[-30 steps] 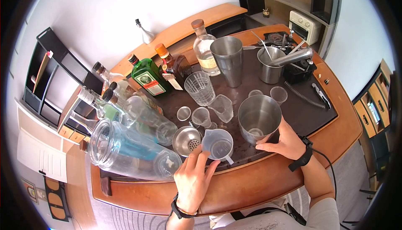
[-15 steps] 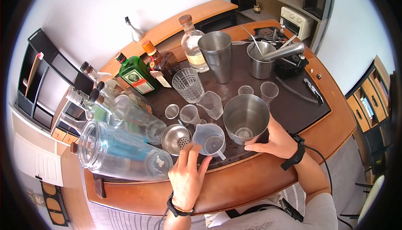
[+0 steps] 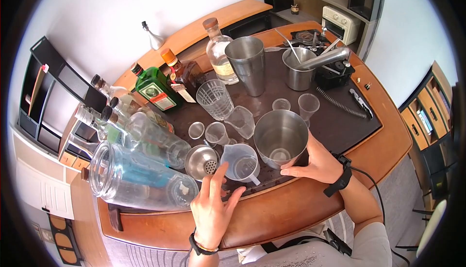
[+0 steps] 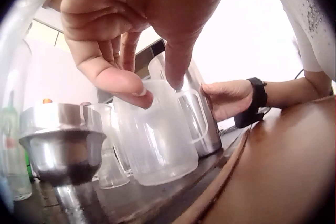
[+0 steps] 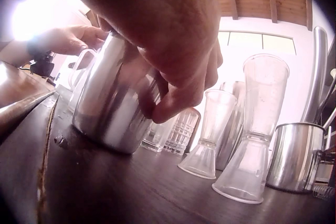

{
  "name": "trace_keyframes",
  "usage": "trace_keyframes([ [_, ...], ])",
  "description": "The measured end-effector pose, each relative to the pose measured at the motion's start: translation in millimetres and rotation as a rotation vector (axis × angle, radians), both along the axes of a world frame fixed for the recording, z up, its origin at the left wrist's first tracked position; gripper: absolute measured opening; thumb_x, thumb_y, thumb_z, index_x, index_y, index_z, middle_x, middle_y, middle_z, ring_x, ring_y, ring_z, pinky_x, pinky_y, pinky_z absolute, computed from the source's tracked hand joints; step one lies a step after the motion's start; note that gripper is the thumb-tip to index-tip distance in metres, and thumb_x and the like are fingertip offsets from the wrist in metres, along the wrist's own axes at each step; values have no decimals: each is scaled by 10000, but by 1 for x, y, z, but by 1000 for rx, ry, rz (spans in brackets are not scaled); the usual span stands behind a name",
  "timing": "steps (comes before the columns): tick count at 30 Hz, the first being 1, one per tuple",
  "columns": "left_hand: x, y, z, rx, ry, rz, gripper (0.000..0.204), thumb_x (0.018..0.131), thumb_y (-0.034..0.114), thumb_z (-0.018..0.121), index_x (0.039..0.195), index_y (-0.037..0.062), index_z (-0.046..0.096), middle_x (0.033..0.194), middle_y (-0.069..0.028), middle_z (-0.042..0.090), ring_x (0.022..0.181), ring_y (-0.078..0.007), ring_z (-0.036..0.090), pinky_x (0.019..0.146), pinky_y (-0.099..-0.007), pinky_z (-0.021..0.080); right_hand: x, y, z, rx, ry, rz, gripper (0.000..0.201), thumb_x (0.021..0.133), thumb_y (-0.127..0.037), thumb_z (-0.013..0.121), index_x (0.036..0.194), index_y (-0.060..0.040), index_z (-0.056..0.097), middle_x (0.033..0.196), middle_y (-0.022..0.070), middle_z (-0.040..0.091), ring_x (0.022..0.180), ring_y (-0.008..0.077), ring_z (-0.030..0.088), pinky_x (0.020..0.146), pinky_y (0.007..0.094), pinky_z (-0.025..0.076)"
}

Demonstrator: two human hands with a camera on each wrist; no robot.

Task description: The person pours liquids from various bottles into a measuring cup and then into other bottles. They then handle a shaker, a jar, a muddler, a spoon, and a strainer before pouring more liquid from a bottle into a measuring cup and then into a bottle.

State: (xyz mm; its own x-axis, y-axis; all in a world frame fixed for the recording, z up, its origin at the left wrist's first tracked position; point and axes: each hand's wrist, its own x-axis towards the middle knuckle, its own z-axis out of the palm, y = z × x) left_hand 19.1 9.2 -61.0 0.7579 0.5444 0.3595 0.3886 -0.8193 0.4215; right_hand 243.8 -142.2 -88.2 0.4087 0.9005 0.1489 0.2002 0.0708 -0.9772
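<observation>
My right hand grips a wide metal shaker tin standing upright at the table's front edge, its fingers curled around the side in the right wrist view. Just left of the tin stands a translucent plastic measuring jug, handle toward me. Over the jug's near left side is my left hand, thumb and fingers spread apart. Seen from the left wrist, its fingertips are close at the jug's rim and handle. A metal funnel with a perforated strainer sits left of the jug.
A large glass jar lies tilted at left beside several bottles. Behind the jug are a glass pitcher and a cut-glass tumbler. Clear double-ended jiggers, a taller tin and a metal cup of tools stand beyond.
My left hand has drawn back slightly from the jug, its thumb and fingers spreading wider. The right hand keeps its hold on the tin. The head view has shifted a little.
</observation>
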Motion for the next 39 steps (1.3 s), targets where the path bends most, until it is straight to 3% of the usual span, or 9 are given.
trace_keyframes([
  [10,6,7,99,168,-301,22,601,655,164,906,1199,94,661,944,-45,681,629,-139,598,542,-270,477,-1,1,0,-44,29,37,927,768,-194,856,1480,23,305,1345,135,509,1252,244,511,1091,366,349],
  [16,5,0,122,110,-389,101,517,704,29,841,1183,33,647,896,-73,690,669,-106,620,592,-235,473,-5,4,4,43,12,25,894,782,-108,837,1478,19,290,1090,63,615,925,122,635,1006,334,397],
  [17,4,-5,134,158,-403,72,266,874,102,761,1121,40,686,881,-84,701,698,-134,648,593,-254,510,-4,4,7,55,-77,32,880,790,-99,833,1477,11,294,1060,51,620,896,117,639,999,330,401],
  [18,-2,-2,129,151,-387,102,560,716,7,856,1241,81,678,969,-58,722,725,-111,652,575,-241,486,-3,4,11,68,-166,36,866,798,-90,828,1477,3,298,1030,38,625,867,111,643,993,326,405],
  [20,-8,0,130,157,-370,122,491,752,33,842,1216,65,683,956,-65,721,719,-114,653,576,-238,495,-4,6,7,74,-167,36,859,806,-95,825,1480,-9,300,1033,33,625,884,113,641,1003,336,404],
  [21,-10,13,123,160,-371,113,589,640,139,912,1171,71,666,932,-56,691,637,-138,599,545,-261,451,-3,7,6,82,-170,35,855,811,-95,823,1483,-16,300,1032,30,624,895,114,640,1013,345,402],
  [24,-18,2,131,191,-386,133,490,751,10,836,1215,57,683,949,-72,723,712,-111,652,574,-230,498,-5,12,5,98,-153,21,843,821,-101,816,1483,-22,301,1022,23,623,916,115,636,1040,364,394],
  [31,-33,7,135,127,-475,78,471,758,-37,815,1204,39,685,938,-77,725,690,-100,644,569,-218,492,-12,19,2,62,-115,-22,768,839,-139,808,1434,-8,341,1007,34,633,961,144,637,1047,364,396],
  [39,-50,15,138,106,-565,74,452,770,-34,806,1201,31,685,912,-75,715,685,-102,643,562,-209,481,-18,20,3,-100,-499,-270,653,802,-374,837,1165,7,451,989,81,594,881,220,603,835,350,497],
])
